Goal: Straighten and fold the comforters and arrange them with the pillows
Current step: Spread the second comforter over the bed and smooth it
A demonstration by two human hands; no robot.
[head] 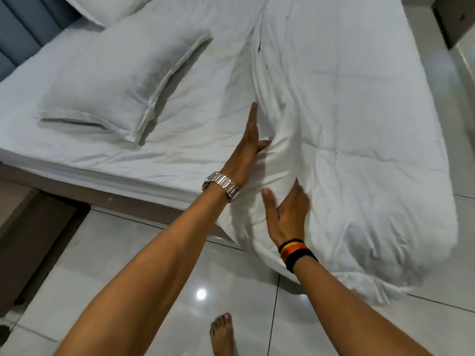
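White comforter (347, 124) spread right of the pillow (123, 80), near end overhanging the floor. Left hand (248, 147) and right hand (288, 214) open-fingered, flat on its crumpled edge. Best smoothed outward with even pressure.

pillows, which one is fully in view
The pillow lying flat left of the left hand shows whole; the other pillow is cut off at the top edge.
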